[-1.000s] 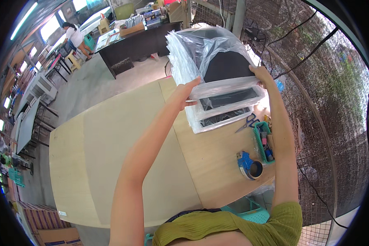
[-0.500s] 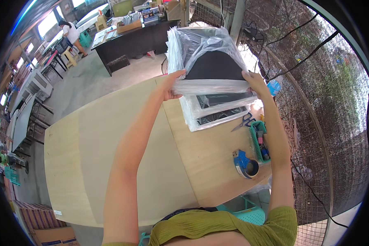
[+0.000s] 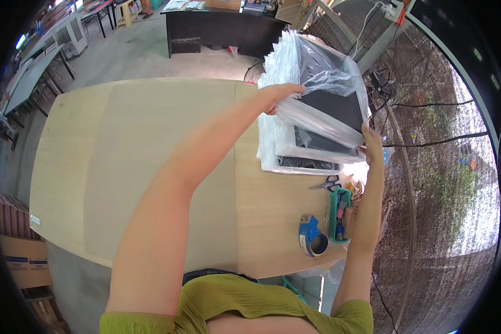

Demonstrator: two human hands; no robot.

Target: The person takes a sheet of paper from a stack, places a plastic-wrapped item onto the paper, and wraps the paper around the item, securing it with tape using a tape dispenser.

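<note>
A plastic-wrapped frame with a black panel (image 3: pixel 337 108) lies at the far right of the table, on top of a stack of similar wrapped frames (image 3: pixel 270 147). My left hand (image 3: pixel 283 96) is closed on its left near corner, thumb on top. At the right near corner, my right hand (image 3: pixel 371 143) grips the same frame, its fingers partly hidden. The near edge slants down from left to right. Clear, wrinkled plastic covers the far part of the panel.
Near the stack lie scissors (image 3: pixel 327 183), a green basket of tools (image 3: pixel 333 220) and a blue tape dispenser (image 3: pixel 308 231). The wooden table (image 3: pixel 161 167) stretches left. Dark mesh (image 3: pixel 428 222) and hanging cables line the right side. A black desk (image 3: pixel 222 33) stands beyond.
The view has turned, so the table and stack sit differently in it. The held frame has swung to a slant, its right end nearer me. Both hands keep their grip.
</note>
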